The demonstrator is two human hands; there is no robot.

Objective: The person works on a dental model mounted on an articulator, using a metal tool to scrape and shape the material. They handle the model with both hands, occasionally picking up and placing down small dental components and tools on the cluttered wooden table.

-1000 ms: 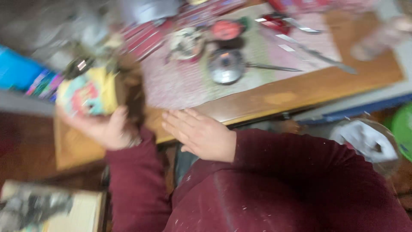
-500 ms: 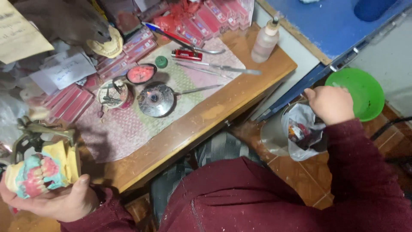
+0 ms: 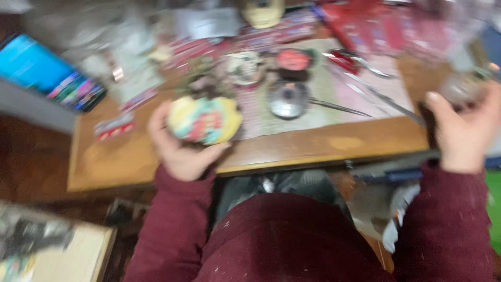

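The person is holding up a round yellow lump with pink and blue-green parts [image 3: 204, 120], maybe a plaster tooth model, though the blur makes that hard to tell. The left hand [image 3: 180, 141] has its grip curled around the lump from below and the side, fingers partly closed on it, just above the front edge of the brown wooden surface [image 3: 334, 143].

The right hand [image 3: 462, 130] is lifted at the right end of the surface. Its grip is bent around something small and pale, but I cannot tell what it is.

It looks like the step is bringing both things together. Next, the hands would need to move closer, slowly.
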